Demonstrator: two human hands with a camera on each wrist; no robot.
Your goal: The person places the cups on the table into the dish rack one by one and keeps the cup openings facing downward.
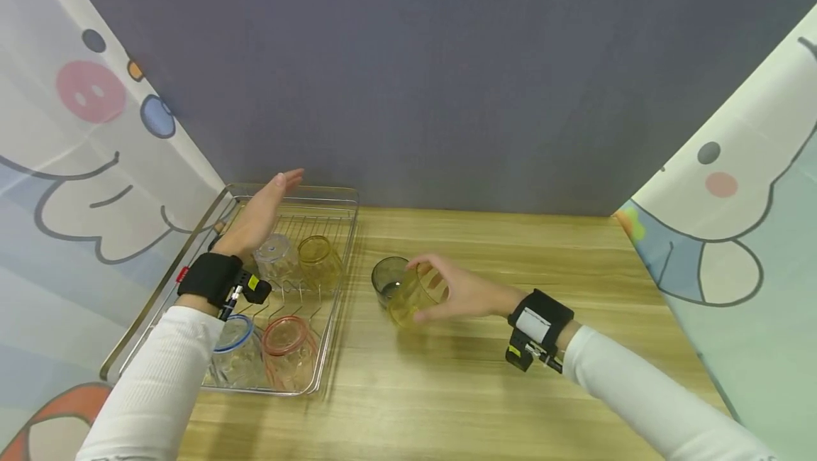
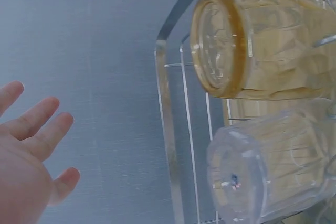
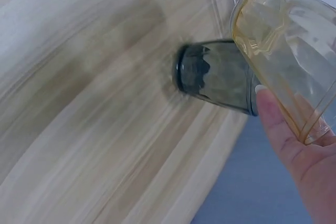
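Note:
My right hand (image 1: 456, 287) grips a yellow-tinted drinking glass (image 1: 408, 305), thumb on one side and fingers on the other, and the glass is tilted. Behind it, a dark grey glass (image 1: 386, 278) stands upright on the wooden table; the yellow one partly overlaps it. Both the yellow glass (image 3: 283, 51) and the grey glass (image 3: 223, 74) show in the right wrist view. Over the back of a wire dish rack (image 1: 332, 337), my left hand (image 1: 258, 216) is held out with straight fingers and nothing in it. Below it, an amber glass (image 2: 278, 45) and a clear glass (image 2: 278, 166) sit upside down.
In the rack's front part are a blue-rimmed glass (image 1: 236, 354) and a red-rimmed glass (image 1: 290, 358). Wooden tabletop (image 1: 542, 255) extends to the right. A grey panel (image 1: 447, 78) stands along the back, with cartoon-print curtains (image 1: 747, 163) at both sides.

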